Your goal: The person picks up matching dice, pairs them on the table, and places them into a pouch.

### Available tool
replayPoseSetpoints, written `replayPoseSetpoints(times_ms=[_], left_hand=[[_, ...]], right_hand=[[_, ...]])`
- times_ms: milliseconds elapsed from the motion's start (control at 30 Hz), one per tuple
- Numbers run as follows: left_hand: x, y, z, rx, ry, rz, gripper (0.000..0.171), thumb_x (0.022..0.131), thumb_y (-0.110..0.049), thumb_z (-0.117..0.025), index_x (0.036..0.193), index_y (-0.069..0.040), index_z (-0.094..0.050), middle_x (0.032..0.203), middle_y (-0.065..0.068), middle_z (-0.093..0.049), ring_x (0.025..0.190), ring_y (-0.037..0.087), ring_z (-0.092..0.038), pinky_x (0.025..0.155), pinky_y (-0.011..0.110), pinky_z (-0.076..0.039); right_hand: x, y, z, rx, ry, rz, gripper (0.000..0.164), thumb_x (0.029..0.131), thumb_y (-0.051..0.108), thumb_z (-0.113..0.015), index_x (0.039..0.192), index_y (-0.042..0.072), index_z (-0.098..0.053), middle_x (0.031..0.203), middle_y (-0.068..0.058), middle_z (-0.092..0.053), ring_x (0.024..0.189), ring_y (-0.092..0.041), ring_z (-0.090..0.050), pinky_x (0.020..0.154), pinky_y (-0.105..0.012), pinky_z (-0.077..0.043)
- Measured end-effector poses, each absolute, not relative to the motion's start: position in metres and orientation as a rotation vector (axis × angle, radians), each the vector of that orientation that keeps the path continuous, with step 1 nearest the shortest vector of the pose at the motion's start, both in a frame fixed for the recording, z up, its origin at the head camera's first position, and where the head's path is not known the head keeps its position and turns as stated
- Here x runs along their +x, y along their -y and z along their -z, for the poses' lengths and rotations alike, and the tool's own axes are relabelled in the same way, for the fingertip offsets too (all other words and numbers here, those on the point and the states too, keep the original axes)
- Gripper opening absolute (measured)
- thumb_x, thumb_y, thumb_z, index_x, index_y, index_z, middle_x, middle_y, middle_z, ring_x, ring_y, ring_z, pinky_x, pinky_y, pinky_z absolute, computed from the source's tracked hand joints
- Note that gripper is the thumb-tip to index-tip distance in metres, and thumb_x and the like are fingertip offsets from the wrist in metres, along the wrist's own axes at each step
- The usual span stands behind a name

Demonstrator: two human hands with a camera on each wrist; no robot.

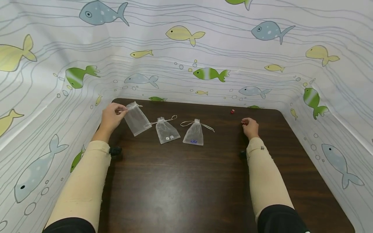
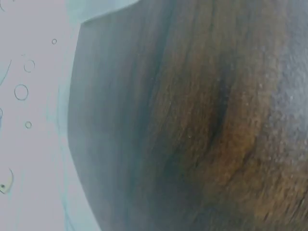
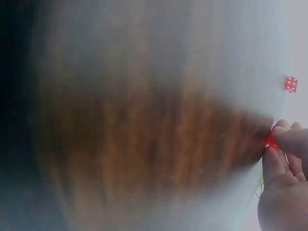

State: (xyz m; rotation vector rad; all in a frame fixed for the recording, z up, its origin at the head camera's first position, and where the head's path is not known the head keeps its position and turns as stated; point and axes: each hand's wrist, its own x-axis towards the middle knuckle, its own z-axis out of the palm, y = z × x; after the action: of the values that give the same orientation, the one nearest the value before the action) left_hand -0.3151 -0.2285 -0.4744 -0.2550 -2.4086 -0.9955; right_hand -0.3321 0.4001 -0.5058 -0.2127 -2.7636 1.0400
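Reaching forward, well apart, the left hand (image 1: 111, 115) pinches a mesh bag (image 1: 137, 119), the right hand (image 1: 251, 128) a red die (image 3: 271, 139).

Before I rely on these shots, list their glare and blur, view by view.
Head: fairly clear, with pale glare on the near tabletop; left wrist: tabletop hazy toward the left, sheen at the right edge; right wrist: tabletop smeared, left side dark, backdrop washed out, yet the loose red die shows its pips.
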Motion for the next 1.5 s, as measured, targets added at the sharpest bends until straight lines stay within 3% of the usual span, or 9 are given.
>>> replayPoseSetpoints(times_ms=[100, 300, 500, 633, 933, 1267, 1500], left_hand=[[-0.316, 0.226, 0.469, -0.386, 2.218, 0.834, 0.005, 0.089, 0.006, -0.075, 0.093, 0.006, -0.072, 0.096, 0.019, -0.062, 0.088, 0.036, -0.060, 0.077, 0.028, -0.048], [-0.315, 0.220, 0.467, -0.666, 2.017, 0.533, 0.007, 0.088, 0.005, -0.075, 0.093, 0.006, -0.071, 0.092, 0.021, -0.063, 0.084, 0.042, -0.057, 0.076, 0.052, -0.049], [-0.308, 0.218, 0.482, -0.790, 2.124, 0.440, 0.014, 0.081, 0.004, -0.081, 0.093, 0.000, -0.073, 0.091, 0.013, -0.071, 0.081, 0.033, -0.065, 0.066, 0.046, -0.055], [-0.306, 0.217, 0.485, -0.820, 2.197, 0.446, 0.015, 0.080, 0.004, -0.082, 0.091, -0.002, -0.074, 0.089, 0.010, -0.072, 0.082, 0.030, -0.066, 0.064, 0.046, -0.055], [-0.306, 0.218, 0.483, -0.843, 2.446, 0.601, 0.026, 0.083, 0.014, -0.075, 0.105, 0.001, -0.073, 0.100, 0.017, -0.072, 0.095, 0.038, -0.065, 0.086, 0.052, -0.053], [-0.305, 0.220, 0.484, -0.763, 2.552, 0.659, 0.025, 0.089, 0.006, -0.071, 0.112, -0.002, -0.076, 0.101, 0.019, -0.074, 0.092, 0.042, -0.067, 0.082, 0.056, -0.053], [-0.304, 0.221, 0.490, -0.687, 2.657, 0.784, 0.014, 0.093, 0.004, -0.069, 0.107, 0.004, -0.074, 0.103, 0.023, -0.072, 0.096, 0.042, -0.067, 0.087, 0.057, -0.051]], right_hand=[[-0.332, -0.399, 0.505, -0.216, 2.765, -1.046, 0.030, 0.102, -0.004, -0.052, 0.130, -0.007, -0.060, 0.128, -0.026, -0.064, 0.123, -0.044, -0.053, 0.109, -0.058, -0.037], [-0.330, -0.398, 0.502, -0.250, 2.772, -1.072, 0.031, 0.103, -0.004, -0.051, 0.132, -0.007, -0.060, 0.130, -0.026, -0.063, 0.126, -0.045, -0.050, 0.109, -0.058, -0.037], [-0.330, -0.397, 0.500, -0.258, 2.779, -1.084, 0.031, 0.103, -0.003, -0.052, 0.133, -0.006, -0.059, 0.130, -0.025, -0.063, 0.127, -0.044, -0.049, 0.109, -0.058, -0.038], [-0.329, -0.395, 0.498, -0.251, 2.767, -1.083, 0.030, 0.102, -0.003, -0.052, 0.131, -0.007, -0.060, 0.129, -0.026, -0.063, 0.126, -0.045, -0.050, 0.109, -0.058, -0.037], [-0.326, -0.393, 0.498, -0.239, 2.761, -1.056, 0.029, 0.102, -0.005, -0.053, 0.130, -0.008, -0.060, 0.128, -0.027, -0.063, 0.124, -0.045, -0.051, 0.111, -0.058, -0.034], [-0.333, -0.400, 0.505, -0.229, 2.747, -1.059, 0.029, 0.101, -0.006, -0.053, 0.129, -0.008, -0.061, 0.128, -0.027, -0.064, 0.123, -0.045, -0.052, 0.115, -0.058, -0.027], [-0.337, -0.402, 0.508, -0.212, 2.739, -1.059, 0.029, 0.101, -0.005, -0.054, 0.128, -0.007, -0.061, 0.126, -0.027, -0.065, 0.122, -0.045, -0.052, 0.117, -0.058, -0.022]])
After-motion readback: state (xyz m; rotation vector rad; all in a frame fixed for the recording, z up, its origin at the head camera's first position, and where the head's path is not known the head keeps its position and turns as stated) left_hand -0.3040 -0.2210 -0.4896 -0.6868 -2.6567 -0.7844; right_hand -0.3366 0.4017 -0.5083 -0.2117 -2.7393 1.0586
